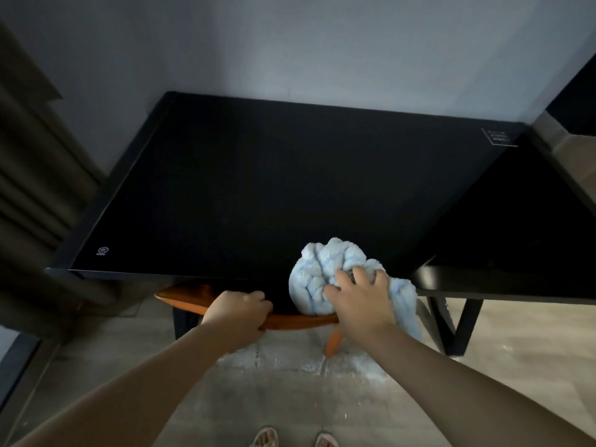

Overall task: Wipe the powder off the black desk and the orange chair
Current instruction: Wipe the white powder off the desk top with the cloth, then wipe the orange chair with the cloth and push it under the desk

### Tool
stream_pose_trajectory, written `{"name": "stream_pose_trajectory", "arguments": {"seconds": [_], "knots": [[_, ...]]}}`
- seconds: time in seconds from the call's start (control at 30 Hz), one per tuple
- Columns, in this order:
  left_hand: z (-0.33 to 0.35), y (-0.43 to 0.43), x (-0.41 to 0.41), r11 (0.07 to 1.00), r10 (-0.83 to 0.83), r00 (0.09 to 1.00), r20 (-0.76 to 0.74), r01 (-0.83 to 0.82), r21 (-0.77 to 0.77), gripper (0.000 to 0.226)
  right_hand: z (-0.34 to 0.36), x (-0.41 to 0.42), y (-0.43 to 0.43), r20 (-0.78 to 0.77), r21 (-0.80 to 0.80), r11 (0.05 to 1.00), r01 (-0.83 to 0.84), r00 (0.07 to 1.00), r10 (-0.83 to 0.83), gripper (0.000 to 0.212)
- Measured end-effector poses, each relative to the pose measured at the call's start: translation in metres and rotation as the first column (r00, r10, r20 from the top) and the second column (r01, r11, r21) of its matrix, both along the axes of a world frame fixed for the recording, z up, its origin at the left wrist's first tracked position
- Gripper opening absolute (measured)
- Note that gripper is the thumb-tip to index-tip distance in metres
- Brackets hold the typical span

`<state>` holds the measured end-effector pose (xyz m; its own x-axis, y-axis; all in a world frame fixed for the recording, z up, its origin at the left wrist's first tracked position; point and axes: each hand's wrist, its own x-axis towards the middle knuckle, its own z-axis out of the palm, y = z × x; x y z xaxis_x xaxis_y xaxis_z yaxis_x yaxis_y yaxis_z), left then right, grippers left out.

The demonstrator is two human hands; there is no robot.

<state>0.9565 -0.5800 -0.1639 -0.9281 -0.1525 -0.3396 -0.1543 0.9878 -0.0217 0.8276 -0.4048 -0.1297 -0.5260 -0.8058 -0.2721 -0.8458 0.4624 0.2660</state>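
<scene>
Powder (338,366) lies scattered on the floor below an orange chair (290,321), tucked under the near edge of a black desk (258,188) whose top shows no visible dust. The chair's curved top rail runs left to right, directly in front of the person. A left hand (238,312) curls around that rail, while a right hand (358,298), just beside it, clutches a bunched pale-blue cloth (322,269) straddling desk edge and rail. The cloth-bearing right hand appears best placed to wipe along the rail next.
</scene>
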Motion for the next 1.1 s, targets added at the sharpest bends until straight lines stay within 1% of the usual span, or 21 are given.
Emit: {"name": "stream_pose_trajectory", "arguments": {"seconds": [0.03,0.1,0.17,0.23,0.33,0.47,0.67,0.73,0.83,1.1], "knots": [[0.000,0.000,0.000,1.000,-0.011,1.000,-0.012,0.011,0.002,0.020,0.001,-0.001,0.000,0.004,0.004,1.000,-0.022,1.000,0.022,0.064],[0.002,0.002,-0.001,1.000,-0.026,0.999,-0.044,0.026,0.013,0.018,0.003,-0.003,0.003,0.008,-0.030,0.998,-0.056,0.998,0.056,0.046],[0.004,0.001,-0.002,0.999,-0.041,0.997,-0.061,0.042,0.015,0.015,0.005,-0.004,0.005,0.015,-0.079,0.996,-0.050,0.999,0.052,0.030],[0.006,0.000,-0.001,0.998,-0.057,0.998,-0.033,0.058,0.032,0.013,0.008,-0.002,0.005,0.031,-0.074,0.997,-0.034,0.999,0.036,0.025],[0.011,0.000,-0.002,0.995,-0.100,0.995,-0.026,0.101,0.024,0.013,0.011,0.003,0.007,0.025,-0.077,0.996,-0.033,0.999,0.035,0.022],[0.013,0.006,0.010,0.992,-0.125,0.990,-0.063,0.126,0.023,0.012,0.017,0.016,0.018,0.027,-0.089,0.995,-0.047,0.998,0.050,0.020],[0.008,0.040,0.065,0.995,-0.063,0.995,-0.082,0.069,0.070,0.016,0.022,0.066,0.048,0.091,-0.052,0.997,-0.054,0.994,0.059,0.024],[0.011,0.055,0.084,0.996,-0.036,0.997,-0.070,0.042,0.082,0.017,0.025,0.083,0.064,0.089,-0.049,0.996,-0.073,0.993,0.077,0.025],[0.014,0.085,0.114,0.997,-0.042,0.998,-0.053,0.045,0.058,0.018,0.022,0.110,0.094,0.067,-0.090,0.990,-0.113,0.991,0.119,0.027],[0.012,0.170,0.200,0.998,0.018,0.999,-0.051,-0.015,0.056,0.019,0.006,0.178,0.176,0.104,-0.186,0.965,-0.187,0.972,0.209,0.023]]}}
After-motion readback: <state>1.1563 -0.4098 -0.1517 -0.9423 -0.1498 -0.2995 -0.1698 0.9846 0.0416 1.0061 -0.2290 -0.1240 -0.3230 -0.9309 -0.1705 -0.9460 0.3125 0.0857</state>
